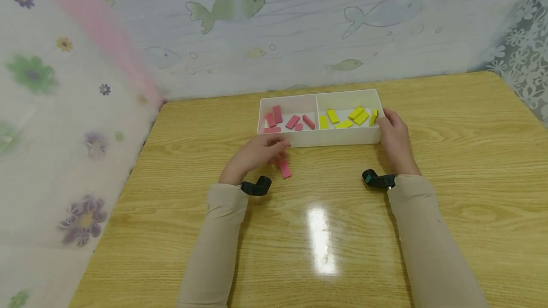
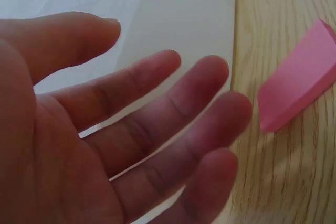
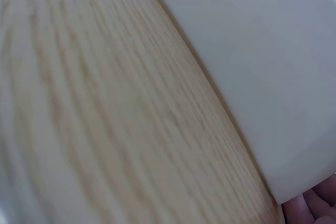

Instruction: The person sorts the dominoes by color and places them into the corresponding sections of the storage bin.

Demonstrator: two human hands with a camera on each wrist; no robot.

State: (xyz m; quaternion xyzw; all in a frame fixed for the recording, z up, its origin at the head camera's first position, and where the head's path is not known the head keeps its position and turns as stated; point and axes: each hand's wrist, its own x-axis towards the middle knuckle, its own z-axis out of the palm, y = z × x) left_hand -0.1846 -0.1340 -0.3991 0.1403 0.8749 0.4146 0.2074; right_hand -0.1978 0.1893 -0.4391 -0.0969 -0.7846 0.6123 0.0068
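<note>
A white two-compartment box stands on the table, pink blocks in its left compartment and yellow blocks in its right. My left hand is at the front left of the box, its fingers spread and gently bent with nothing held in the left wrist view. One pink block lies on the wood beside those fingertips, apart from them. At the box's right end, my right hand grips the end wall; the right wrist view catches only some fingers at the corner.
The wooden table reaches back to a wall covering with fish drawings. Another flowered covering hangs along the left side. A black wrist camera sits on the left wrist, another black camera on the right.
</note>
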